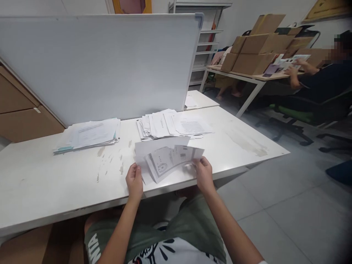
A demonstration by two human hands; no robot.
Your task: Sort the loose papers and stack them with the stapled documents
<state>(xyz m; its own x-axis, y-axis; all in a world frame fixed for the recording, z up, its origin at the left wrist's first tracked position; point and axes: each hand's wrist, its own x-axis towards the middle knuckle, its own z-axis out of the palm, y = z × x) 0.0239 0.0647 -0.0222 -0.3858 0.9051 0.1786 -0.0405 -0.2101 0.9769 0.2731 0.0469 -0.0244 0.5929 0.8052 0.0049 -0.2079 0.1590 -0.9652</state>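
Observation:
My left hand (pixel 134 180) pinches the left edge of a white sheet of paper (pixel 141 149) near the table's front edge. Closed on the right end of a printed sheet (pixel 167 161) is my right hand (pixel 204 171). The printed sheet bears a round seal and dark blocks of print, and it bends and overlaps the white sheet. Behind them lies a spread pile of papers (pixel 162 124). Farther left, a second stack of papers (pixel 88 135) shows some teal edges.
A large whiteboard (pixel 110 66) stands at the back of the white table (pixel 55 183). Cardboard boxes (pixel 24 106) are at the left behind it. At right, a person (pixel 324 77) sits handling papers at another table with stacked boxes (pixel 255 47). A metal shelf (pixel 206 36) stands behind.

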